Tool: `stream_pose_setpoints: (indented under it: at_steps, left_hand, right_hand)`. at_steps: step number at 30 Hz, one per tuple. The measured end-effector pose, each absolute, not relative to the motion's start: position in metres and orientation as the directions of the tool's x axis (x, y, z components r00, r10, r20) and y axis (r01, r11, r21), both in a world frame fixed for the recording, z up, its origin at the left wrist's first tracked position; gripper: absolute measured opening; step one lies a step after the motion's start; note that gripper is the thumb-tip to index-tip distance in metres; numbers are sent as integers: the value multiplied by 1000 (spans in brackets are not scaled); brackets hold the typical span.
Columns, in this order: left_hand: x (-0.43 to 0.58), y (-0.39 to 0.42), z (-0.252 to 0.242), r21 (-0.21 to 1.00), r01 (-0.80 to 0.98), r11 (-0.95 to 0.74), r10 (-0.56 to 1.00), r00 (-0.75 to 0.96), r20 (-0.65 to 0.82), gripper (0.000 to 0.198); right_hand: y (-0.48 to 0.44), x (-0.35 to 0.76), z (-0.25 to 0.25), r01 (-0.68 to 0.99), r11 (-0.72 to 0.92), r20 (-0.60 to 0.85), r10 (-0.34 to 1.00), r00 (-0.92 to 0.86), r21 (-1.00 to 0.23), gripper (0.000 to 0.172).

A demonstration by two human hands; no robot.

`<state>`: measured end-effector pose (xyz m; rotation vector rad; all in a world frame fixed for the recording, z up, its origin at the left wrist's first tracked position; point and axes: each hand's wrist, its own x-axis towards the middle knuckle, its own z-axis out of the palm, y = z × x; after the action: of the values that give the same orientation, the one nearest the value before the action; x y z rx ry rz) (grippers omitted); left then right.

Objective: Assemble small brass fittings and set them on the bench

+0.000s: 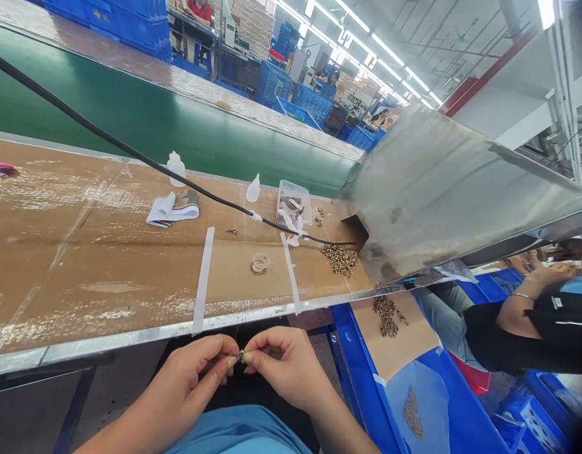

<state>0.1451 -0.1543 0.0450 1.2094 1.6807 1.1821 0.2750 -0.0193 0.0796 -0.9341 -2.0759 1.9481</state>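
In front of my lap, my left hand and my right hand meet at the fingertips. Both pinch a tiny brass-coloured part with some blue on it; the fingers cover most of it, and its exact kind cannot be made out. Beyond the hands, on the cardboard-covered bench, sits a small round clear container. A similar small blue and brass piece lies farther back. To the right is a pile of small brass-coloured parts.
A black cable crosses the bench toward a metal housing. White bottles and a clear plastic box stand at the back. A blue side tray holds more parts. A co-worker sits at right.
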Motion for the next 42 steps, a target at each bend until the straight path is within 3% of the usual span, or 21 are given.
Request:
stream_pose_setpoints:
  at_steps: [17, 31, 34, 38, 42]
  left_hand:
    - [112, -117, 37, 941, 218, 259, 922, -345, -173, 26]
    - [104, -91, 36, 936, 240, 257, 910, -386, -151, 26]
    - [109, -86, 34, 939, 211, 271, 908, -381, -176, 30]
    - [116, -82, 31, 931, 179, 319, 897, -374, -235, 34]
    - [120, -78, 33, 918, 179, 354, 894, -352, -276, 43]
  right_hand:
    - [25, 237, 64, 333, -124, -350, 482, -803, -935, 10]
    - [49, 232, 59, 299, -180, -349, 457, -818, -937, 17]
    - [53, 236, 57, 277, -108, -293, 497, -817, -955, 16]
    - [57, 242, 53, 227, 121, -122, 562, -818, -966, 11]
    - [61, 244, 54, 153, 229, -2, 550, -835, -961, 10]
